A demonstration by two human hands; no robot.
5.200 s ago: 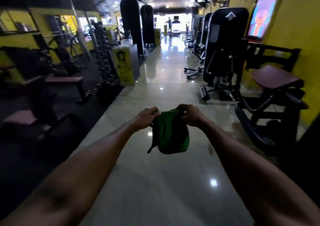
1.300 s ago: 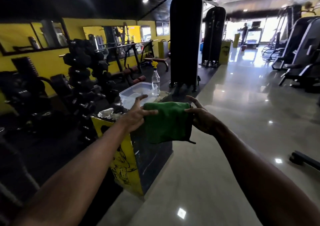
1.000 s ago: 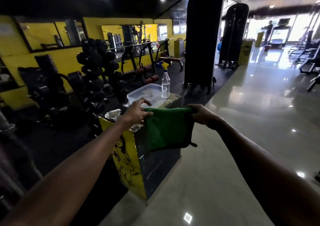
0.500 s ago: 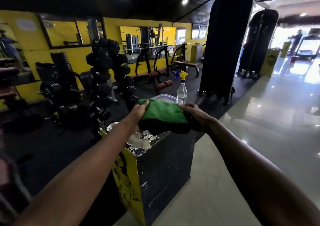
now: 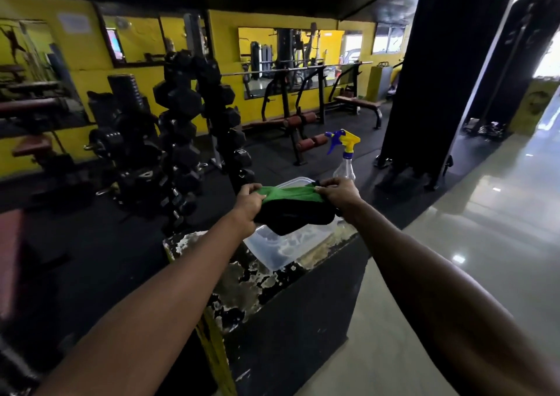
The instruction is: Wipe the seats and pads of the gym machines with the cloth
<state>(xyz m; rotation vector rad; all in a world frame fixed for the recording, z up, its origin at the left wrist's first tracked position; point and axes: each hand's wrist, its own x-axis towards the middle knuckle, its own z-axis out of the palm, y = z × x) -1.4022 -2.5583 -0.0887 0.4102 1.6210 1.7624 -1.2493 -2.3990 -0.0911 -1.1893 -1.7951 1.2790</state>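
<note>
Cloth (image 5: pixel 288 195): pinched at both ends, left grip (image 5: pixel 250 201) and right grip (image 5: pixel 339 194) clamped on it, tub (image 5: pixel 281 250) just below; wiping seemingly not begun.

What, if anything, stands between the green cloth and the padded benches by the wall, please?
The left hand and right hand hold the green cloth above a clear container on a box. That box and its spray bottle stand between it and the padded benches.

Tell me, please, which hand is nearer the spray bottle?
Right. The right hand is just in front of the bottle; the left hand holds the cloth farther to its left.
</note>
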